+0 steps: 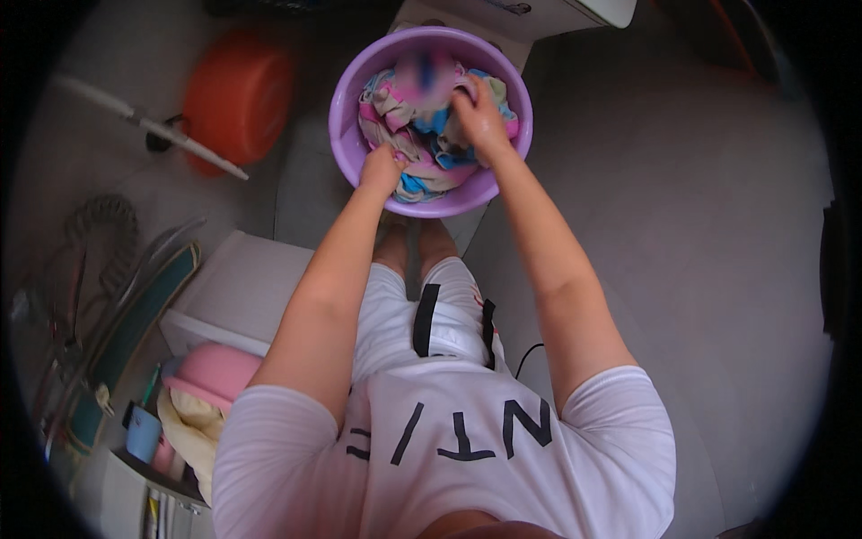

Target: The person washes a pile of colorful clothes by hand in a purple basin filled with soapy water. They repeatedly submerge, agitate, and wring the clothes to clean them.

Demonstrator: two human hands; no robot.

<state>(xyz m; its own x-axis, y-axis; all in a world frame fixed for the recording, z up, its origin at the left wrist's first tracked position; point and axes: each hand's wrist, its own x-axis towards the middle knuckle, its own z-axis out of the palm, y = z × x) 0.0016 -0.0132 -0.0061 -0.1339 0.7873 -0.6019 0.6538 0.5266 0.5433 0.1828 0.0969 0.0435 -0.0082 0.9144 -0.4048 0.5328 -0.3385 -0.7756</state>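
Observation:
A round purple plastic basin [341,131] lies in front of me, with crumpled wet-looking cloth [431,176] in pink, blue and beige inside. At the basin's near left side my left hand [383,168] grips a fold of this cloth, its fingers closed. My right hand [482,124] is farther in at the right, thumb and fingers curved around a part of the cloth. Part of the cloth at the basin's far side is blurred, so its shape cannot be told.
Beyond the basin stands a white appliance or cabinet [566,17]. An orange basin [236,101] is at the upper left, near a pale bar [195,149]. At the lower left are a white cabinet [242,290], a pink basin [219,374] and a blue cup [143,434].

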